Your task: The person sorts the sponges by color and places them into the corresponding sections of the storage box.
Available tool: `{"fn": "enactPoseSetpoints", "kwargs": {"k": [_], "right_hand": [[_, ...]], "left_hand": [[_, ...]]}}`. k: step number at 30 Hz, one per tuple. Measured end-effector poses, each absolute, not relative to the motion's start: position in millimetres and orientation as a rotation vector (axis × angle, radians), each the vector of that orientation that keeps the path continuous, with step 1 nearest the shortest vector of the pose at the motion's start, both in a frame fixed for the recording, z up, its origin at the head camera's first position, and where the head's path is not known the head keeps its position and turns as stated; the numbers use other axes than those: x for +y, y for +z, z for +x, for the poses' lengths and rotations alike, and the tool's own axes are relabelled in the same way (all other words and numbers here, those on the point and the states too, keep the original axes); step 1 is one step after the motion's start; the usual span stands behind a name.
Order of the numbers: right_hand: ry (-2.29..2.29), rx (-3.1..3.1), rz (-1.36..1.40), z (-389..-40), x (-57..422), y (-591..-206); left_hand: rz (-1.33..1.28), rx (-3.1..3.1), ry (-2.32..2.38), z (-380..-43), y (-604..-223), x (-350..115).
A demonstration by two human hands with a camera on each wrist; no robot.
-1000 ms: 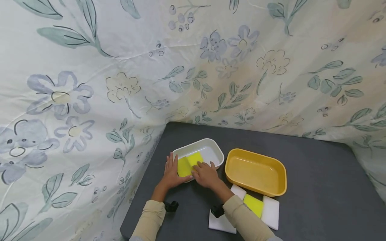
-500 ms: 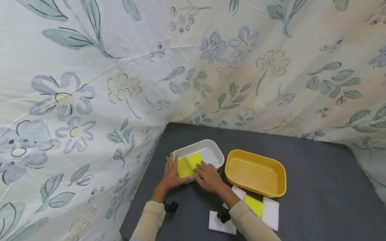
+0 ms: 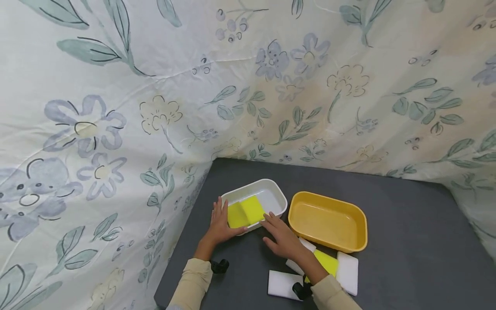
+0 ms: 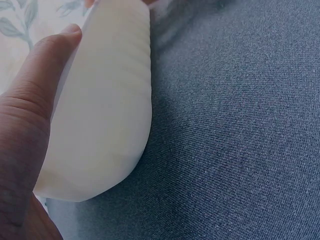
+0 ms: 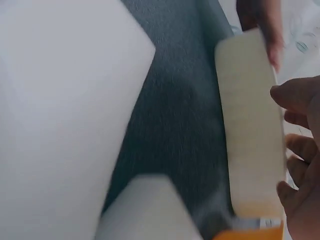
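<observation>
Step in hand, by judgement: bedding the yellow padding [image 3: 252,207] into the white tray [image 3: 273,198], with the left hand [image 3: 221,224] as steady. The next move, as judged, calls for the left hand to bear lightly so the tray does not slide, and for the right hand [image 3: 284,237] to clear the rim without snagging the padding.

Dark tabletop [image 3: 410,241] under both hands. Orange-yellow tray [image 3: 333,221]: ahead and to the right of the right hand, upright, glossy.

White tray: just ahead of and between the hands, upright, rounded corners, near wall slanting.

Left hand: digits straight and spread, fingers along the tray's left end, thumb at the near rim. Right hand: fingers extended, thumb apart, nothing held; fingertips at the near rim, contact not certain.

White pads [image 3: 347,273] and a loose yellow pad [image 3: 326,261]: about the right forearm, which hides part of them; count uncertain.

Yellow padding: between left fingers and right fingertips, in the tray's left half. Vivid lemon, duller toward the left hand, straight-edged, a ridge across it. Two pieces or one folded: cannot tell. Probably soft, light.
</observation>
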State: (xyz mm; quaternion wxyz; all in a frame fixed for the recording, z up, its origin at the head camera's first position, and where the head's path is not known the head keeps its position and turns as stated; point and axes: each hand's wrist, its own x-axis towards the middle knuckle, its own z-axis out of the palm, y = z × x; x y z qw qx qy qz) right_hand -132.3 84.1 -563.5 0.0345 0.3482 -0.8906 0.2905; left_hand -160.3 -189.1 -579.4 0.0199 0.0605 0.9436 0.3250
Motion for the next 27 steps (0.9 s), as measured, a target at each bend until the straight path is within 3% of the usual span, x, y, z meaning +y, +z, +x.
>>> {"fn": "enactPoseSetpoints", "kwargs": {"k": [13,27], "right_hand": [[1.098,-2.942,0.941,-92,152,-556],[0.983,-3.067,0.848,-65,213,-560]], "left_hand": [[0.202,2.909,1.049,-159,-576,-192],[0.180,2.911,1.018,-157,-578,-186]]}}
